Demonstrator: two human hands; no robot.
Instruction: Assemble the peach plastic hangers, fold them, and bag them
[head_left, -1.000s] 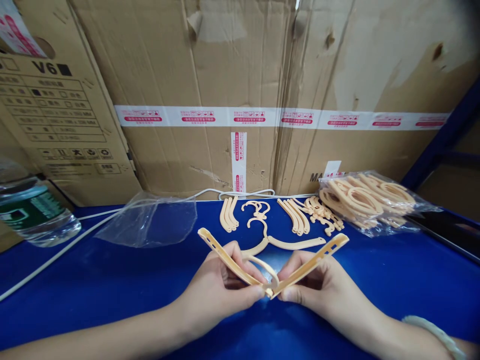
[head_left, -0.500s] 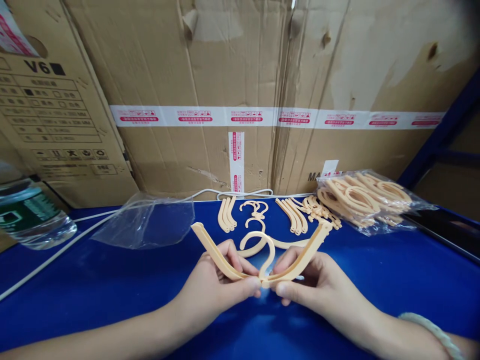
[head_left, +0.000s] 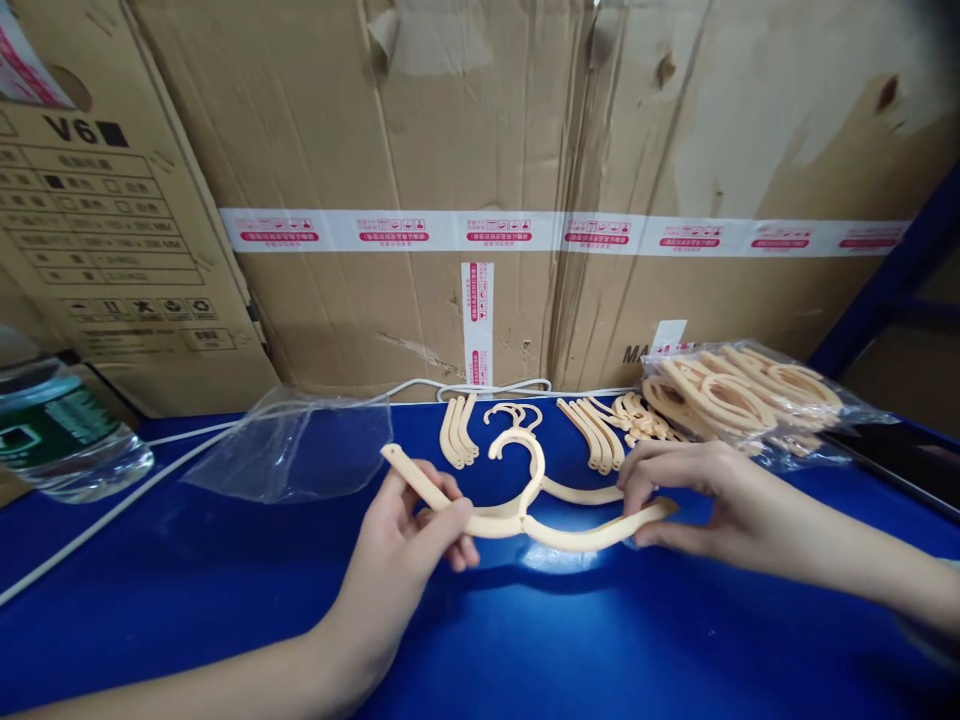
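A peach plastic hanger (head_left: 525, 520) lies spread out over the blue table (head_left: 225, 590), hook pointing away from me. My left hand (head_left: 409, 545) pinches its left arm between thumb and fingers. My right hand (head_left: 697, 495) grips the tip of its right arm. A second assembled hanger (head_left: 581, 492) lies flat just behind it. Loose peach parts sit further back: curved arms (head_left: 457, 432), hooks (head_left: 514, 412), more arms (head_left: 600, 432) and small pieces (head_left: 645, 422).
A plastic bag of hanger parts (head_left: 750, 395) rests at the back right. An empty clear bag (head_left: 292, 450) lies at the back left, a water bottle (head_left: 64, 435) at the far left, a white cable (head_left: 112, 500) across the table. Cardboard boxes (head_left: 480, 180) wall off the back.
The hanger's two arms, folded up in a V near me, have swung open to nearly flat. My right hand slid outward to the right arm's tip; the hanger moved away from me.
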